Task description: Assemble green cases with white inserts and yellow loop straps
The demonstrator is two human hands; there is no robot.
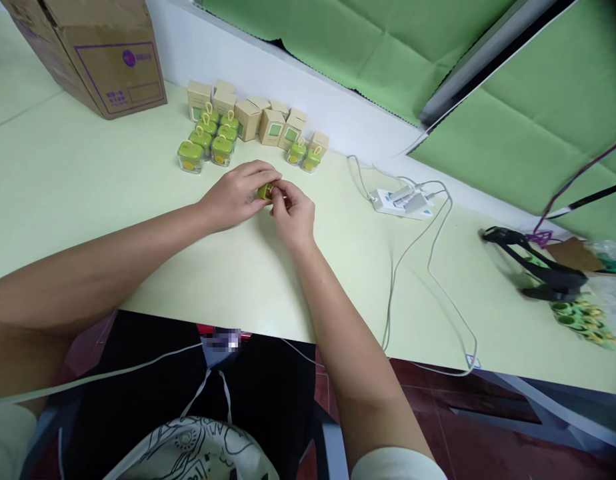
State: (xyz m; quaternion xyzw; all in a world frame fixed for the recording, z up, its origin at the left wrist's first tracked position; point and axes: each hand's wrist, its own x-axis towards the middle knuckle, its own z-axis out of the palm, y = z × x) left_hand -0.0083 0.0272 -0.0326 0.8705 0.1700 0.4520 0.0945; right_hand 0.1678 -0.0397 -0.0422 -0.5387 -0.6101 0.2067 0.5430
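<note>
Both hands meet above the table, just in front of the small boxes. My left hand (243,195) is closed around a small green cap (265,192), its hollow side turned towards my right hand. The fingers of my right hand (294,212) are pinched at the cap's opening; what they grip is hidden. Behind my left hand stand several small clear jars with green lids and loop handles (191,155). Two more green-lidded jars (305,155) stand beyond my right hand.
Small cardboard boxes (272,127) line the wall behind the jars. A large carton (113,60) stands at the back left. To the right lie a white power strip (401,203) with trailing cables, a black stand (538,267) and a bag of green parts (583,320).
</note>
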